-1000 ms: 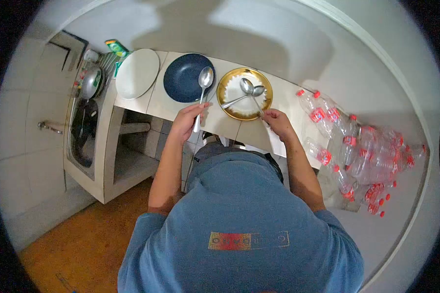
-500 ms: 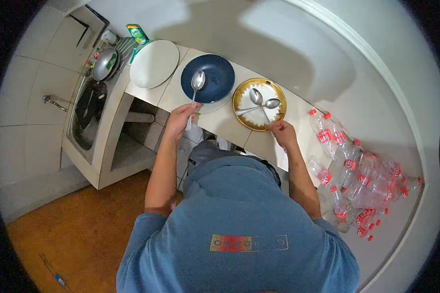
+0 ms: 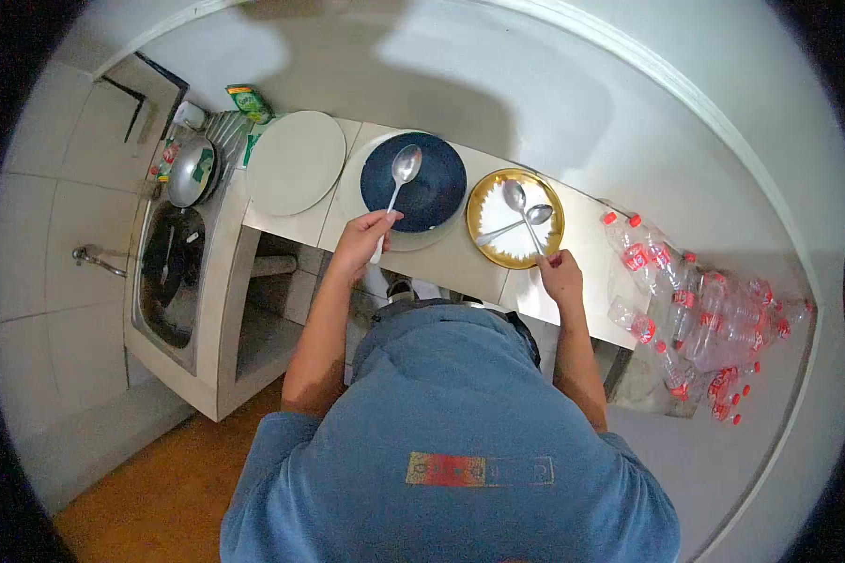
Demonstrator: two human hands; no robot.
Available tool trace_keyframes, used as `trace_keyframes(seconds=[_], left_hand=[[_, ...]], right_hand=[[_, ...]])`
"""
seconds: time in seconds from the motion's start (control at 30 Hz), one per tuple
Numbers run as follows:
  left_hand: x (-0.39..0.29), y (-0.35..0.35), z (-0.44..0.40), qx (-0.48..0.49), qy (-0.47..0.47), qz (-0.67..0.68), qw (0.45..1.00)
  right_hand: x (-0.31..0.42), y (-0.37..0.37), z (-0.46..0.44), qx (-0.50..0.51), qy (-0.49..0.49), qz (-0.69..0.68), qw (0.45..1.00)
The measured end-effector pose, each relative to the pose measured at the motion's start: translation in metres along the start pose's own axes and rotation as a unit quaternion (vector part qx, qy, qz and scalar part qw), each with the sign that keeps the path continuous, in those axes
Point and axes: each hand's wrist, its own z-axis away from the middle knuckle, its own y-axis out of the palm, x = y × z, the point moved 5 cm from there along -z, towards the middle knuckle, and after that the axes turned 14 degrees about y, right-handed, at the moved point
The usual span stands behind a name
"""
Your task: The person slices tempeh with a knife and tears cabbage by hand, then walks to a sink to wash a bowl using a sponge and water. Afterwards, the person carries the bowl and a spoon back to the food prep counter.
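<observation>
My left hand is closed around the handle of a metal spoon. Its bowl points away from me, over a dark blue plate that sits on a larger white plate. To the right, my right hand pinches the handle end of a second spoon at the near rim of a gold-edged white plate. Another spoon lies on that plate, its handle crossing the pinched one.
Left of the blue plate is a large white plate. Beyond it are a green packet and a metal pan. A sink with dark items is at the left. Several plastic bottles with red caps crowd the right end.
The view has shifted, with the counter lower in it. My left hand's spoon has moved a little farther over the blue plate. My right hand keeps its pinch at the gold-edged plate.
</observation>
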Motion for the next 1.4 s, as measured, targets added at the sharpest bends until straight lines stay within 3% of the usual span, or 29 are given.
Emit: trace_keyframes(seconds=[0.2,0.27,0.37,0.47,0.53,0.57,0.73,1.03,1.33,1.4], left_hand=[[-0.012,0.015,-0.007,0.075,0.018,0.029,0.997],[-0.013,0.025,-0.009,0.093,0.003,0.031,0.995],[-0.013,0.042,-0.014,0.098,-0.004,0.017,0.995],[-0.011,0.065,-0.014,0.160,0.025,-0.051,0.986],[0.001,0.087,-0.020,0.196,0.145,-0.117,0.963],[0.009,0.096,-0.021,0.202,0.145,-0.118,0.961],[0.030,0.132,-0.004,0.160,0.237,-0.329,0.900],[0.059,0.165,0.006,0.009,0.287,-0.371,0.883],[0.059,0.177,0.015,-0.062,0.154,-0.350,0.922],[0.058,0.180,0.015,-0.066,0.140,-0.353,0.923]], right_hand=[[-0.001,0.003,0.018,-0.018,0.019,-0.007,1.000],[-0.001,-0.002,0.027,-0.100,-0.009,0.026,0.995],[-0.009,-0.006,0.035,-0.115,-0.023,-0.021,0.993],[-0.026,-0.011,0.044,-0.122,-0.030,-0.047,0.991],[-0.033,-0.019,0.053,-0.125,-0.030,-0.063,0.990],[-0.039,-0.023,0.058,-0.113,-0.003,-0.058,0.992],[-0.080,-0.037,0.067,-0.081,0.053,-0.059,0.993],[-0.125,-0.068,0.049,-0.049,0.040,-0.055,0.996],[-0.131,-0.095,0.024,-0.034,-0.031,-0.054,0.997],[-0.132,-0.096,0.025,0.014,0.027,-0.082,0.996]])
